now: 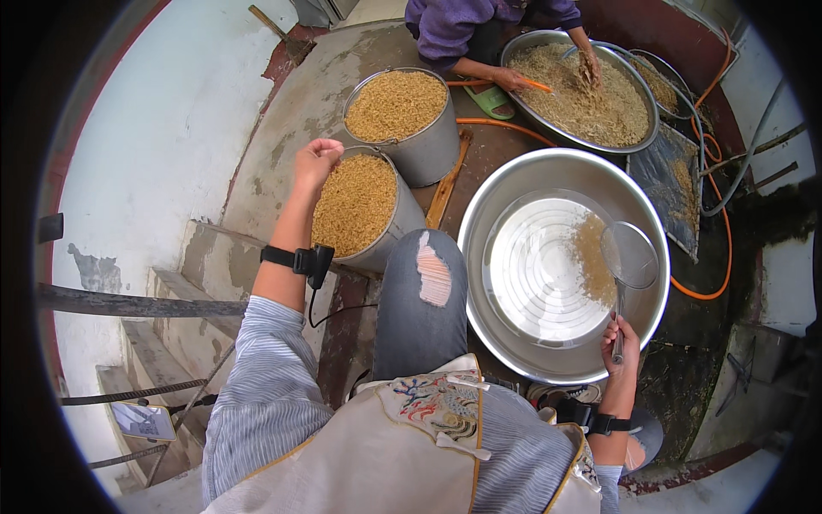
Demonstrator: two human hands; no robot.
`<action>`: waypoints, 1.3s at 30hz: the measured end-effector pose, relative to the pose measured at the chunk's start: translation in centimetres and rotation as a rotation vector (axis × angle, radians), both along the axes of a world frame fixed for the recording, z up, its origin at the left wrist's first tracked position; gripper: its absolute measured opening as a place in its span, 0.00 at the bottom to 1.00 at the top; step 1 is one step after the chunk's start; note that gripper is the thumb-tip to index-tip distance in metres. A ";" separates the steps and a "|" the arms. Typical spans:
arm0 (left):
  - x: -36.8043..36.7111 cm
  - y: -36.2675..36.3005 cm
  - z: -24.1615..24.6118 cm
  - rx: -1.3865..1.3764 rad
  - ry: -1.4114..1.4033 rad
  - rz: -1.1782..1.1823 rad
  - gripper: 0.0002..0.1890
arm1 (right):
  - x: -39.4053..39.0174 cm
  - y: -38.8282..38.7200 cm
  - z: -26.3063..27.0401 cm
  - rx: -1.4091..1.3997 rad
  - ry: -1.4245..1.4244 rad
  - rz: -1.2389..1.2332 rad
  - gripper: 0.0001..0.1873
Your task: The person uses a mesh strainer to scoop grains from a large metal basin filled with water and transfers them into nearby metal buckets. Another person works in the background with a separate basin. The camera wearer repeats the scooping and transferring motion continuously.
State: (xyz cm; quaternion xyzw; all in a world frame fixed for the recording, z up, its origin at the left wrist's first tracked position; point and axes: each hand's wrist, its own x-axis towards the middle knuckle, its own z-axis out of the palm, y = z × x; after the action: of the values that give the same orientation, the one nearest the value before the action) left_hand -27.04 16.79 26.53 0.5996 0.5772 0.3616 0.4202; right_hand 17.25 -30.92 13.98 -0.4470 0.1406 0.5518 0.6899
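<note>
My right hand [620, 347] grips the handle of a round fine-mesh skimmer [629, 254]. Its mesh head is over the right side of a large stainless steel basin [476, 308]. Water appears to cover the basin's bottom, with a patch of tan sediment or husks [592, 260] on the right. Curled fingers close my left hand [314, 164] above the left rim of a metal bucket [401, 221] heaped with golden grain [356, 205]; no object shows in it. Behind stands a second metal bucket [427, 154] of similar grain [396, 105].
Another person [449, 29] works at a wide metal basin [648, 138] of pale grain, one hand in it, the other holding an orange hose [536, 84]. A wooden strip [447, 186] lies beside the buckets. Concrete steps [160, 321] and a metal railing [141, 302] are at left.
</note>
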 end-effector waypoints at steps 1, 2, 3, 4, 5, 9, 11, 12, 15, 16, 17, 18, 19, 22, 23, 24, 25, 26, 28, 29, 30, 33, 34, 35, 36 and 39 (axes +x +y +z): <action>0.1 0.0 -0.4 -0.044 -0.002 -0.036 0.05 | -0.1 0.1 0.0 -0.019 -0.020 0.005 0.10; 0.1 -0.5 -1.4 -0.093 0.005 -0.054 0.04 | -0.2 0.2 0.1 -0.028 -0.031 0.007 0.11; -0.3 -0.9 -2.3 -0.143 0.011 -0.070 0.04 | -0.2 0.3 0.1 -0.021 -0.031 0.010 0.11; -0.9 -1.2 -3.2 -0.139 0.062 -0.078 0.05 | -0.3 0.4 0.2 -0.025 -0.035 0.019 0.10; -1.6 -1.6 -4.2 -0.136 0.111 -0.087 0.05 | -0.3 0.5 0.3 -0.043 -0.044 0.020 0.11; -5.8 -3.0 -8.1 -0.203 0.280 -0.095 0.14 | -0.4 0.5 0.2 -0.040 -0.031 0.020 0.11; -7.6 -4.4 -9.7 0.087 0.500 -0.096 0.20 | -0.4 0.4 0.1 -0.027 -0.016 0.020 0.10; -8.2 -5.0 -10.1 0.137 0.591 -0.068 0.23 | -0.4 0.4 0.1 -0.039 -0.029 0.016 0.10; -8.9 -6.3 -9.4 0.028 0.452 -0.040 0.30 | -0.4 0.5 0.1 -0.028 -0.031 0.013 0.10; -8.7 -6.5 -8.5 0.024 0.405 -0.021 0.27 | -0.4 0.6 0.1 -0.027 -0.023 0.012 0.09; -8.1 -6.7 -7.2 0.006 0.356 -0.003 0.25 | -0.4 0.5 0.3 -0.039 -0.008 -0.007 0.09; -7.0 -7.1 -6.1 -0.053 0.297 0.012 0.22 | -0.3 0.5 0.4 -0.023 -0.018 0.013 0.09; -6.0 -7.2 -4.5 -0.068 0.212 -0.014 0.18 | -0.3 0.5 0.5 -0.030 -0.022 0.006 0.09; -1.0 -9.1 0.2 0.020 -0.076 -0.072 0.08 | 0.1 0.3 0.9 0.015 0.002 -0.020 0.08; 1.0 -10.0 1.7 0.068 -0.137 -0.117 0.08 | 0.1 0.1 1.1 0.033 -0.010 -0.025 0.07; 2.9 -10.9 3.1 0.140 -0.216 -0.170 0.07 | 0.1 0.1 1.4 0.042 -0.023 -0.026 0.07; 4.9 -11.7 4.4 0.100 -0.245 -0.186 0.08 | 0.0 0.1 1.7 0.043 -0.031 -0.046 0.06; 6.7 -12.5 5.6 0.088 -0.285 -0.223 0.08 | 0.0 0.0 2.1 0.073 -0.043 -0.052 0.05; 10.5 -14.3 6.7 0.063 -0.340 -0.318 0.09 | 0.3 -0.1 3.1 0.079 -0.069 -0.086 0.06; 12.2 -15.2 6.9 0.048 -0.353 -0.379 0.11 | 0.5 -0.3 3.7 0.103 -0.059 -0.116 0.06; 13.9 -16.0 6.7 0.036 -0.367 -0.435 0.12 | 0.7 -0.6 4.2 0.124 -0.071 -0.133 0.07; 18.2 -18.4 4.2 -0.132 -0.436 -0.543 0.12 | 1.8 -1.3 5.6 0.187 -0.103 -0.204 0.09; 19.2 -19.1 3.0 -0.199 -0.417 -0.543 0.12 | 2.3 -1.6 6.0 0.192 -0.117 -0.227 0.10; 20.0 -19.6 1.7 -0.286 -0.421 -0.528 0.11 | 2.6 -2.0 6.3 0.229 -0.108 -0.245 0.10; 20.5 -20.2 0.3 -0.334 -0.395 -0.538 0.10 | 2.9 -2.4 6.5 0.238 -0.111 -0.272 0.10; 21.3 -21.8 -4.2 -0.415 -0.265 -0.630 0.10 | 3.7 -3.4 6.8 0.303 -0.096 -0.337 0.10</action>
State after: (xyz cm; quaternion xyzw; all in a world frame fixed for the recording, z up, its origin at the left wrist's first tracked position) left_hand -5.75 -4.99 22.29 0.5980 0.3665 0.1649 0.6934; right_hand 20.99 -34.27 20.79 -0.3344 0.0959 0.4218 0.8373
